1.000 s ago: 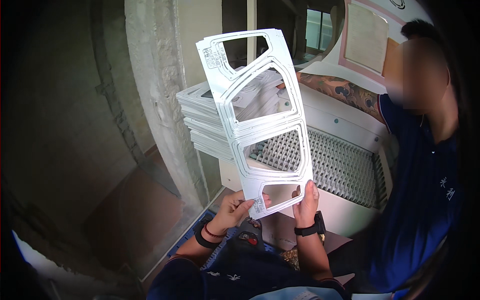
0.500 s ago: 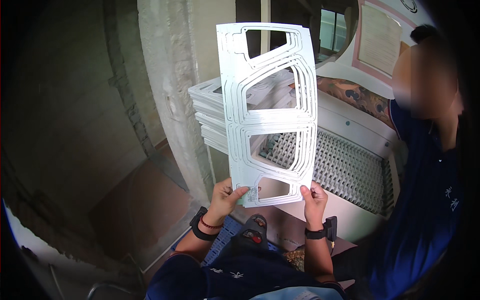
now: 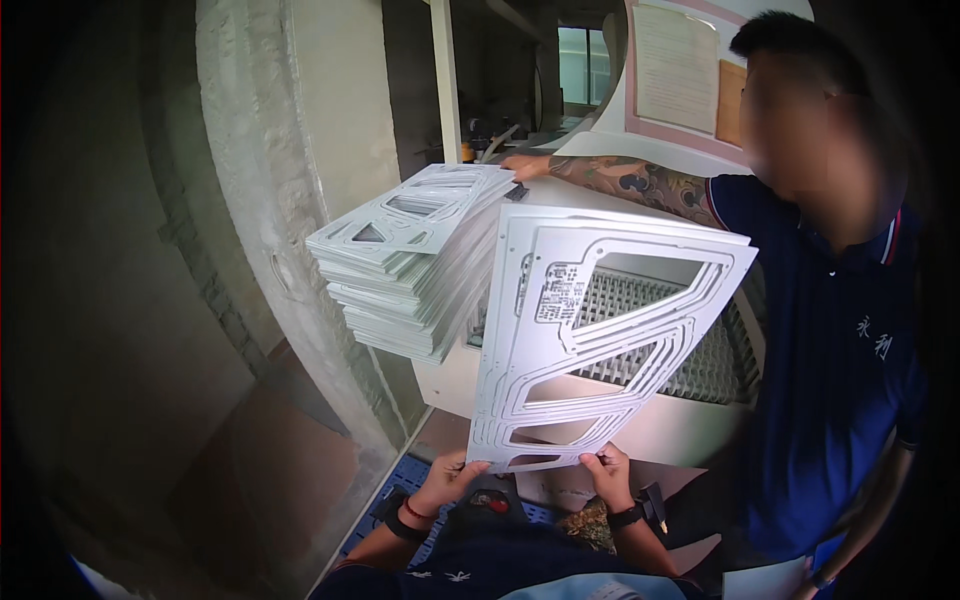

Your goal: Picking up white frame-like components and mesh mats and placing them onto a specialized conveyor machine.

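Note:
I hold at least two white circuit board panels (image 3: 510,330) together, tilted up in front of me. They have large angular cutouts, thin routed slots and a dark printed patch near the far end. Their far edges are slightly fanned apart. My left hand (image 3: 450,482) pinches the near left corner, thumb on top. At the near right corner, my right hand (image 3: 608,475) grips with its thumb on the face. Beyond them to the left stands a tall stack of similar white panels (image 3: 390,295), its layers uneven.
A co-worker (image 3: 820,350) in a dark blue shirt stands at the right, one hand (image 3: 525,167) at the stack's far edge. Behind my panels is a machine with a bed of grey rollers (image 3: 740,350). A rough wall column (image 3: 265,200) rises at left; a blue plastic grid (image 3: 412,472) lies below.
The panels have tilted away from upright and shifted right, and a second edge now shows. My view has turned rightward, bringing the stack and the co-worker's hand at it into sight.

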Tool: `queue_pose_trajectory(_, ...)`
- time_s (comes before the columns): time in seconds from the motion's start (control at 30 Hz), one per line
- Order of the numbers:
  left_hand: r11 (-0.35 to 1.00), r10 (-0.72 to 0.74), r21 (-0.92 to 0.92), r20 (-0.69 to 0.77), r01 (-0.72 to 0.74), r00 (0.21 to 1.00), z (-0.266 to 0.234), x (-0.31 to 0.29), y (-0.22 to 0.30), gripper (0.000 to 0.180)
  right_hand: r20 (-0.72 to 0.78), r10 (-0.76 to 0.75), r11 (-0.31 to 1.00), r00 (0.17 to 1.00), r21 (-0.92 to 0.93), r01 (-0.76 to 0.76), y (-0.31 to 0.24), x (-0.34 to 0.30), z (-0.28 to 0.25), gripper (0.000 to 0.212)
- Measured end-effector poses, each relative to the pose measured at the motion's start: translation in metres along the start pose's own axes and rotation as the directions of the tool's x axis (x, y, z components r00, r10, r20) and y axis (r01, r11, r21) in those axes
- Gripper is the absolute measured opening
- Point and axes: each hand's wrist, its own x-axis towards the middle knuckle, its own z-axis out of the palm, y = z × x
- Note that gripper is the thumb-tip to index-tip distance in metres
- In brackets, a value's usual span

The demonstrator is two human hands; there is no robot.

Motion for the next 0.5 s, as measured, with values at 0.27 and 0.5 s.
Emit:
queue_pose_trajectory(0.27,0.940,-0.323,-0.079,0.118,0.333,0.939,0.019,-0.031,-0.051,0.021,-0.049,0.341,0.940,0.939,0.010,-0.341,0.040,-0.083,-0.016,0.012)
queue_pose_trajectory(0.5,0.745,-0.529,-0.364,0.187,0.559,0.828,0.026,0.002,-0.059,0.023,-0.098,0.418,0.907,0.903,-0.001,-0.420,0.034,-0.070,-0.013,0.011)
